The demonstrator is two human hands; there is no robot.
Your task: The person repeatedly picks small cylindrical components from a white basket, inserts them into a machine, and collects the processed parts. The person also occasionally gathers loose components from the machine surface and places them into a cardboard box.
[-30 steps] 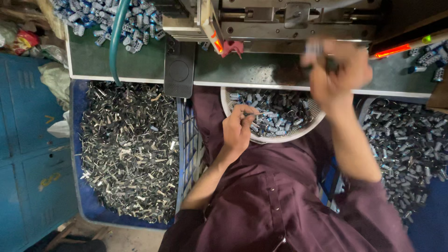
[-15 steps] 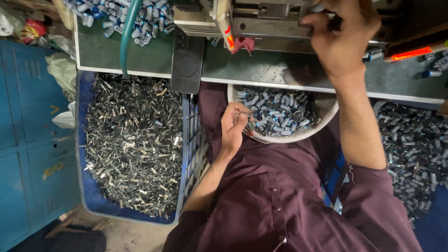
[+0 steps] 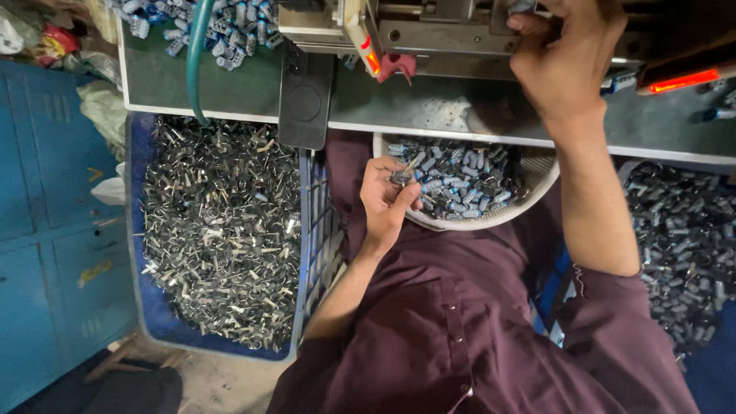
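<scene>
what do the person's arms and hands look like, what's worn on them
Both arms come out of a dark maroon button-front shirt with the sleeves pushed up near the elbows, forearms bare. The left hand and right hand are bare too: no gloves, and no watch, ring or wristband visible.

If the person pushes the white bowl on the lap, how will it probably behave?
The white bowl looks heaped with small blue-grey cylindrical parts, so it is probably heavy for its size. It rests on the lap under the bench edge, so it may tip. The round parts would likely roll and spill.
</scene>
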